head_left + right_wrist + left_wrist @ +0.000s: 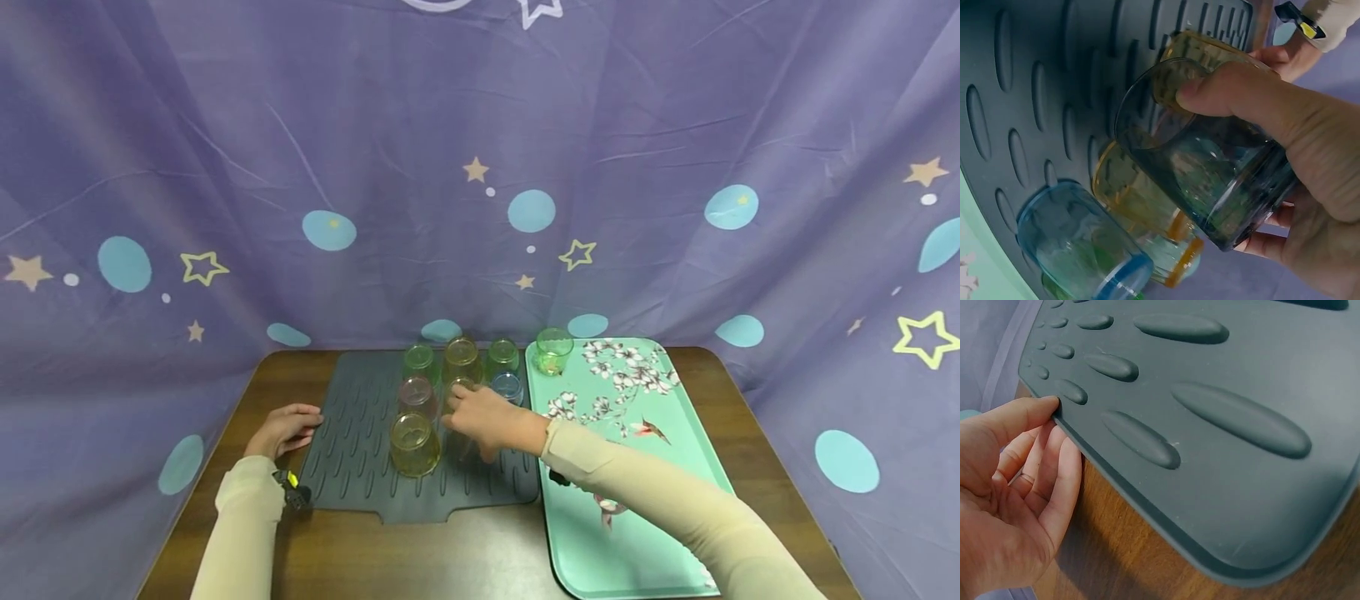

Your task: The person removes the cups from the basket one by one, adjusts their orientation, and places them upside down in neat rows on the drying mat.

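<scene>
My right hand (487, 421) grips a smoky clear glass (1210, 162) over the right half of a dark grey ribbed drying mat (352, 475). The glass is tilted in the right wrist view, its rim towards the mat and thumb along its side. Around it stand upturned glasses: a blue glass (507, 388), a pink glass (417, 397) and a large yellow glass (415, 446). Another yellow glass (1138, 187) shows just beyond the held one. At the mat's left edge my left hand (1022, 481) pinches the border, thumb on top and fingers below.
Along the mat's back stand a green glass (420, 362), an amber glass (462, 358) and a second green glass (502, 357). A mint floral tray (600, 562) lies to the right, with a pale green glass (554, 352) in its far left corner. A purple curtain (420, 250) hangs behind.
</scene>
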The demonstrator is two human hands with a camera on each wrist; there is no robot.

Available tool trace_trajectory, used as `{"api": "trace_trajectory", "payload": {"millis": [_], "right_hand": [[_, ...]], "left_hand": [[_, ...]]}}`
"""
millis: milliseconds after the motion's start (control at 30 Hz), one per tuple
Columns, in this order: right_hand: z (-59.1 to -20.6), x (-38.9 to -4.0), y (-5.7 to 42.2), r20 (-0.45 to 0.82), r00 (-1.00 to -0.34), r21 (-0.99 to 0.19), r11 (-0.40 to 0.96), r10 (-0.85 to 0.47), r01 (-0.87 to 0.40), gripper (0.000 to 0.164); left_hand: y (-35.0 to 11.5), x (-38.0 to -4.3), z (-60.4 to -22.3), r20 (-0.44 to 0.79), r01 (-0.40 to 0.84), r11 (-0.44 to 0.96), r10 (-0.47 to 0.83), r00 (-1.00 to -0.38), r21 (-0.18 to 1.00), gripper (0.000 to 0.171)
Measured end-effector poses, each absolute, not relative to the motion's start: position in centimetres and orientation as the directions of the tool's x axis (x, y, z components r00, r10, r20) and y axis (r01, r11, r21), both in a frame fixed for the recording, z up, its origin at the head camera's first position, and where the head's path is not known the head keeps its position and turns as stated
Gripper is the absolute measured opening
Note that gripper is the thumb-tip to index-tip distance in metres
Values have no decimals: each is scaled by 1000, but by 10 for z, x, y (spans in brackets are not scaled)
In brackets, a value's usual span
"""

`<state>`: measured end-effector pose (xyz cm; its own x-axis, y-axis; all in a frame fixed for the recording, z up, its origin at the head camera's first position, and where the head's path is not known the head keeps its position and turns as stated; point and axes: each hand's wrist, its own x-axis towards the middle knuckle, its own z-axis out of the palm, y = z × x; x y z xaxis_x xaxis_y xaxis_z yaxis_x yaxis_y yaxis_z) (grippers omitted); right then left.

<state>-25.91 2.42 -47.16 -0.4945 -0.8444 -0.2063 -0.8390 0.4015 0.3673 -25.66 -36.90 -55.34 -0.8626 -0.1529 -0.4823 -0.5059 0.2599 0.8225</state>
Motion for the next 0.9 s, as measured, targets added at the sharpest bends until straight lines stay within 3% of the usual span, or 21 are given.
{"api": "trace_trajectory", "payload": {"millis": [500,900], "right_hand": [[-496,-259,17,-220,-491,409,378,-843,-831,77],[-508,-262,11,-233,-508,395,397,-829,-829,78]], "left_hand": [[-369,-259,-553,-491,-514,258,-153,-858,818,12],[-370,-260,-553,-492,-513,260,-146,-858,818,18]]}}
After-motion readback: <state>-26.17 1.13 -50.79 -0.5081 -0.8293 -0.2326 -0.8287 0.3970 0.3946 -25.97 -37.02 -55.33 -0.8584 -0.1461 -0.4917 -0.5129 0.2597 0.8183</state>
